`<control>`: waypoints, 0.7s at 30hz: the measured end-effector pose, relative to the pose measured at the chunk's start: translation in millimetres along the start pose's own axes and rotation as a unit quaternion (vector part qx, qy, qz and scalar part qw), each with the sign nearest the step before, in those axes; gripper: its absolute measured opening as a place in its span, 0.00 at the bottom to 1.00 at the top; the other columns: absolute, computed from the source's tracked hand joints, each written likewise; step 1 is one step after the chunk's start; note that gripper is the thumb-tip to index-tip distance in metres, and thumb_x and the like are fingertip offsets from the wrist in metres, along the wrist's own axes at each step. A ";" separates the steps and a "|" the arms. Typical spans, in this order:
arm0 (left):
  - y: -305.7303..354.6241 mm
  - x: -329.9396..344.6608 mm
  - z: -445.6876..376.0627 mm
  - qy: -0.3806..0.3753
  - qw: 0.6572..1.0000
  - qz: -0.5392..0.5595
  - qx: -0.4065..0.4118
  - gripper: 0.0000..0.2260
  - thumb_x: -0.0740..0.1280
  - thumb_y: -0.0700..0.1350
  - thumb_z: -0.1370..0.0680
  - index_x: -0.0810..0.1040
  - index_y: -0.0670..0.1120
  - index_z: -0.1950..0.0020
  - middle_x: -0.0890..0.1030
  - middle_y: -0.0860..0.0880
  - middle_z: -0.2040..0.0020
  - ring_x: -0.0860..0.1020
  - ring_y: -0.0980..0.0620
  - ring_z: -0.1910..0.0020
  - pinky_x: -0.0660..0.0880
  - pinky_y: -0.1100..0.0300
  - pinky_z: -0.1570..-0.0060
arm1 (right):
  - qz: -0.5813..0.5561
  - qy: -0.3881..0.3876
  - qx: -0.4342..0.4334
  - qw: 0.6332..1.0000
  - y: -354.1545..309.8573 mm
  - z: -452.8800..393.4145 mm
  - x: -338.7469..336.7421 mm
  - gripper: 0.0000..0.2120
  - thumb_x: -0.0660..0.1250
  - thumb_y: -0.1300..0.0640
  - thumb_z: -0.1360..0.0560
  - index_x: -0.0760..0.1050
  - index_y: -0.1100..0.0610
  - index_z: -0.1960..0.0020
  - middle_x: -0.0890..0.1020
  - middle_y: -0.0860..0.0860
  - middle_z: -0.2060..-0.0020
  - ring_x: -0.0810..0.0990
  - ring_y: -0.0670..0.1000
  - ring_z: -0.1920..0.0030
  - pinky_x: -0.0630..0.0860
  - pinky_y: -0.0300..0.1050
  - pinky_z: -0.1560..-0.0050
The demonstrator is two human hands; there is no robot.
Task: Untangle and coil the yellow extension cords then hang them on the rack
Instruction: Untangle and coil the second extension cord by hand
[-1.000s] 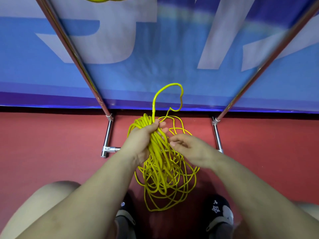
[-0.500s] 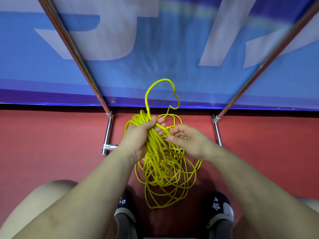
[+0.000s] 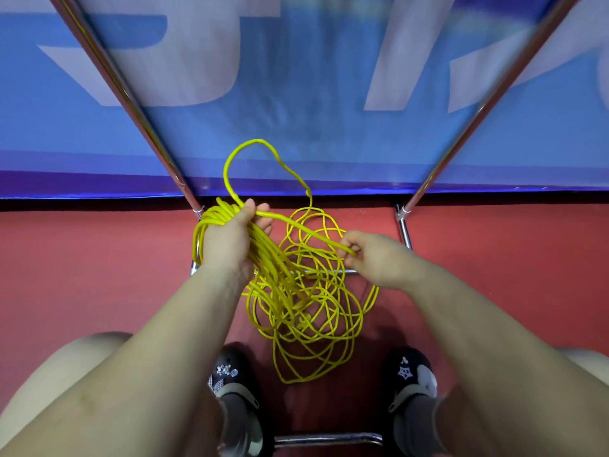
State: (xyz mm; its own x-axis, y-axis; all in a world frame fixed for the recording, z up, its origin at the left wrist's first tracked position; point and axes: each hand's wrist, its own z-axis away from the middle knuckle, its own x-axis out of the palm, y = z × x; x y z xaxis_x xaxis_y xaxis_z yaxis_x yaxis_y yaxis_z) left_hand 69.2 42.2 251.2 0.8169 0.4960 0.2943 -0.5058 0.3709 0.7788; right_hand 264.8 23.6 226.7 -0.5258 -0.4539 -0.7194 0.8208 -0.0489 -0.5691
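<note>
Cord: yellow extension cord [image 3: 306,311], a loose tangle hanging between the two hands and spreading toward the near side, over the red floor [image 3: 82,275] and between the two shoes.
Left hand: left hand [image 3: 227,242] clenched round a thick bundle of gathered cord loops; the thumb presses a strand on top, and one big loop rises from the fist toward the far side.
Right hand: right hand [image 3: 375,255] pinches a single strand between thumb and curled fingers; that strand runs straight across to the left fist.
Rack: metal rack [image 3: 131,90], two slanting poles left and right of the hands, with base bars on the floor.
Backdrop: blue banner [image 3: 313,77] with pale lettering, behind the poles.
Shoes: black shoes [image 3: 413,377] at the near edge, either side of the tangle.
</note>
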 end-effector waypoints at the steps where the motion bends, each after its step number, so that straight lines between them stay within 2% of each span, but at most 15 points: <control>1: 0.7 -0.2 0.2 -0.002 1.000 0.001 0.004 0.08 0.63 0.40 0.21 0.75 0.43 0.60 0.82 0.50 0.65 0.80 0.57 0.73 0.79 0.63 0.63 | 0.005 0.009 0.002 1.000 0.3 0.7 -0.9 0.07 0.61 0.64 0.24 0.74 0.54 0.49 0.78 0.49 0.56 0.77 0.53 0.55 0.74 0.48 0.51; 4: 2.9 -2.9 0.1 -0.004 1.000 0.002 0.018 0.07 0.63 0.40 0.20 0.75 0.43 0.58 0.82 0.52 0.70 0.80 0.57 0.72 0.80 0.63 0.64 | 0.012 0.036 0.004 0.999 -0.5 0.8 -4.2 0.07 0.62 0.64 0.24 0.75 0.54 0.50 0.80 0.52 0.56 0.79 0.55 0.54 0.75 0.49 0.50; 8: 8.5 -7.6 -0.5 0.000 1.000 0.007 0.012 0.07 0.61 0.42 0.19 0.73 0.44 0.57 0.81 0.50 0.61 0.81 0.58 0.70 0.78 0.64 0.63 | -0.133 0.036 -0.014 0.990 -5.5 5.3 -15.4 0.07 0.64 0.66 0.25 0.74 0.55 0.55 0.79 0.53 0.62 0.80 0.61 0.56 0.75 0.53 0.49; 10: 11.4 -11.0 -0.8 -0.004 1.000 0.012 0.001 0.07 0.60 0.42 0.19 0.73 0.45 0.56 0.81 0.51 0.60 0.81 0.59 0.69 0.77 0.64 0.62 | -0.186 0.034 -0.023 0.982 -8.7 10.7 -21.6 0.05 0.63 0.66 0.24 0.75 0.59 0.51 0.79 0.51 0.65 0.79 0.55 0.62 0.75 0.51 0.52; 12: 12.7 -13.1 -0.5 -0.012 1.000 0.017 -0.009 0.06 0.61 0.41 0.19 0.73 0.45 0.56 0.82 0.53 0.64 0.82 0.59 0.69 0.77 0.64 0.63 | -0.246 0.035 -0.017 0.968 -13.3 15.4 -27.6 0.07 0.63 0.64 0.24 0.75 0.64 0.46 0.80 0.49 0.66 0.77 0.50 0.67 0.75 0.48 0.57; 15: 9.6 -13.3 2.3 -0.014 1.000 0.014 -0.014 0.05 0.63 0.38 0.21 0.73 0.44 0.56 0.83 0.53 0.69 0.82 0.58 0.69 0.79 0.66 0.65 | -0.312 0.039 -0.008 0.949 -21.8 21.9 -37.7 0.05 0.62 0.62 0.23 0.76 0.60 0.48 0.80 0.49 0.65 0.77 0.43 0.74 0.74 0.35 0.67; 17: 7.2 -11.3 5.2 -0.007 1.000 0.005 -0.003 0.05 0.63 0.35 0.23 0.72 0.44 0.55 0.83 0.50 0.66 0.82 0.57 0.69 0.79 0.66 0.65 | -0.350 0.046 0.003 0.936 -24.9 22.9 -42.3 0.06 0.62 0.61 0.22 0.76 0.59 0.48 0.81 0.49 0.64 0.77 0.42 0.75 0.74 0.31 0.70; 21: 3.0 -7.3 11.1 -0.054 0.998 -0.029 0.015 0.10 0.60 0.28 0.24 0.69 0.43 0.55 0.82 0.46 0.57 0.83 0.54 0.61 0.78 0.65 0.63 | -0.387 0.060 0.036 0.920 -26.0 19.8 -41.8 0.06 0.62 0.58 0.22 0.77 0.56 0.49 0.81 0.47 0.64 0.77 0.41 0.75 0.74 0.32 0.67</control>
State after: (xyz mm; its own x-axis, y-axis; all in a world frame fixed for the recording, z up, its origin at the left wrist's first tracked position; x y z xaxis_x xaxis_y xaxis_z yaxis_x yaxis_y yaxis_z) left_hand 64.8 31.0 257.5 0.8704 0.3863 0.3053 -0.4499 0.3719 0.8120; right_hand 269.8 26.3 279.4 -0.9758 -0.1581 -0.1513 0.2012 -0.3765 -0.9043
